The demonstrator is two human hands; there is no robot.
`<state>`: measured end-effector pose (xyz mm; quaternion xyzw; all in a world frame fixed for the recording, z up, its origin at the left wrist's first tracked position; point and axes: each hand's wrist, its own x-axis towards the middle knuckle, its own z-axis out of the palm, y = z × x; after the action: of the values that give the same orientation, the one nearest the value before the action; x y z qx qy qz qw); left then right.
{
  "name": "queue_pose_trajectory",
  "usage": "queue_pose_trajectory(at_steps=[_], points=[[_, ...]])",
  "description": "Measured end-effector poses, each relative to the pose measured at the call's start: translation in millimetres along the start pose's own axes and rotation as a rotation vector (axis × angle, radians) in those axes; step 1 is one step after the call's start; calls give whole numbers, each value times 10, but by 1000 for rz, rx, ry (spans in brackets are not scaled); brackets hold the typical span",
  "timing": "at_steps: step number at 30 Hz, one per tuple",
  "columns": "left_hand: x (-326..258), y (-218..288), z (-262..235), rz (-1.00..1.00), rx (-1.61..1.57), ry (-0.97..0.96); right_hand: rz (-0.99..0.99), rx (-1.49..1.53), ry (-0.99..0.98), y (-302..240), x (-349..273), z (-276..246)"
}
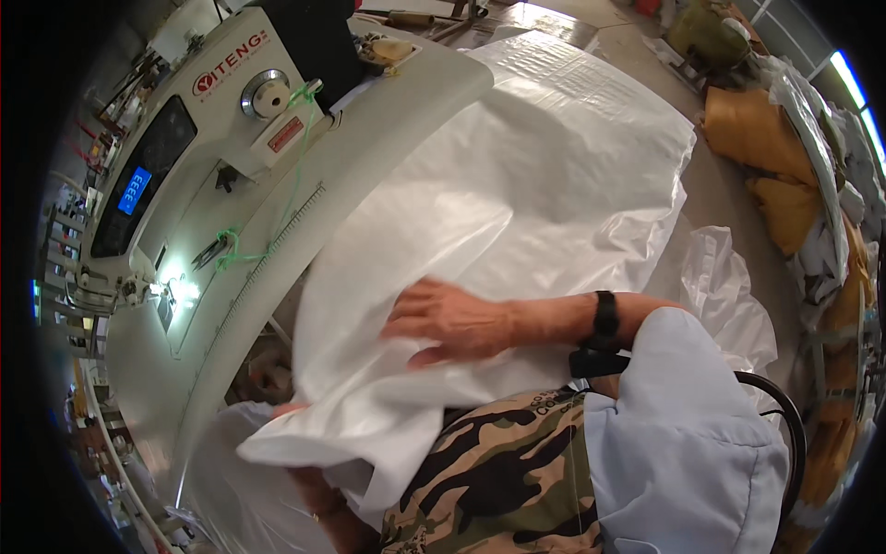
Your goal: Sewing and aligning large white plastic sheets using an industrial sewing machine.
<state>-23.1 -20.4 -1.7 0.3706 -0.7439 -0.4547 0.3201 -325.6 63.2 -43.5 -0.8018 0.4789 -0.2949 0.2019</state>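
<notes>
A large white plastic sheet (572, 157), glossy and creased, runs from my lap up toward the far right, alongside the sewing machine (231, 55). On its near part lies my right hand (448, 321), palm down, fingers stretched and thumb apart; a black band (604, 319) is round that wrist. My left hand (289, 409) is mostly covered by a raised fold of the sheet near its left corner. Only a bit of its fingers shows past the fold, and its forearm comes up from below. Whether it grips the sheet is hidden.
The machine's pale table (406, 120) curves along the left, with green thread (226, 247) and tweezers (210, 251) on it. A bright lamp (180, 291) shines by the needle area. Crumpled clear plastic (729, 286) and orange-brown wrapped bundles (761, 138) lie at the right.
</notes>
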Motion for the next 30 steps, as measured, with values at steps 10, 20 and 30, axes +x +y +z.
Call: queue_pose_trajectory(at_steps=[10, 20, 30], points=[[-175, 1468, -391, 885, 279, 961, -30, 8, -341, 637, 1036, 1508], [-153, 1459, -1540, -28, 950, 900, -464, 960, -610, -541, 1507, 2307], [89, 250, -1675, -132, 943, 716, 332, 1966, -550, -320, 1281, 1057]])
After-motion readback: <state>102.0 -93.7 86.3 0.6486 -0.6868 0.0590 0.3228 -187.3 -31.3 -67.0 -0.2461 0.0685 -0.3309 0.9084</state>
